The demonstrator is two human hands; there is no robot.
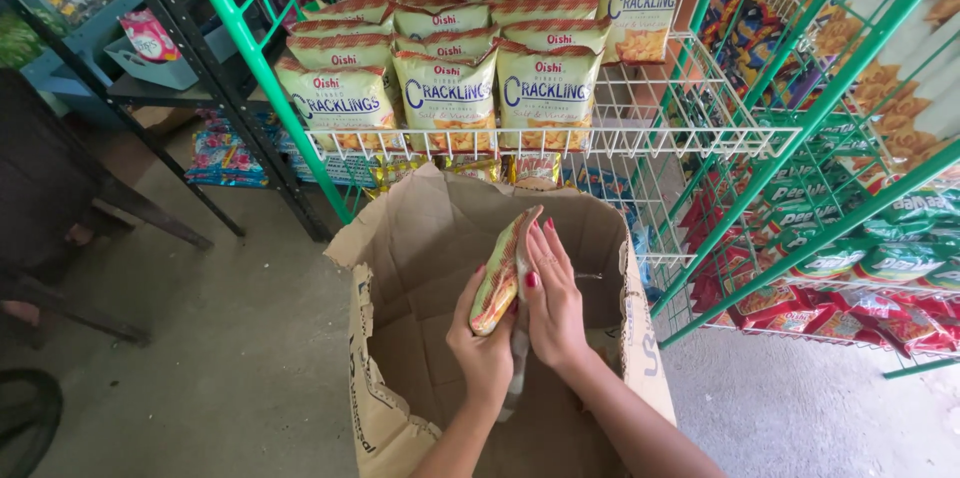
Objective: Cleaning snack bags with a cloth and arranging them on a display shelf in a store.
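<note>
Both my hands hold a snack bag point(500, 278), yellow-green with a red band, edge-on over an open brown cardboard box point(410, 238). My left hand point(482, 343) grips it from below and the left side. My right hand point(553, 303), with red nails, presses flat against its right side. The bag sits just above the box's inside, which shows bare cardboard at the bottom. Right behind the box, a white wire shelf point(690, 138) carries rows of pale yellow snack bags point(445, 98) standing upright.
Green metal rack posts point(255, 58) frame the shelf. To the right, another wire rack holds green point(900, 238) and red snack bags point(850, 318). A dark metal shelf unit point(200, 88) stands at the left on a grey concrete floor point(230, 338), with colourful packets beneath it.
</note>
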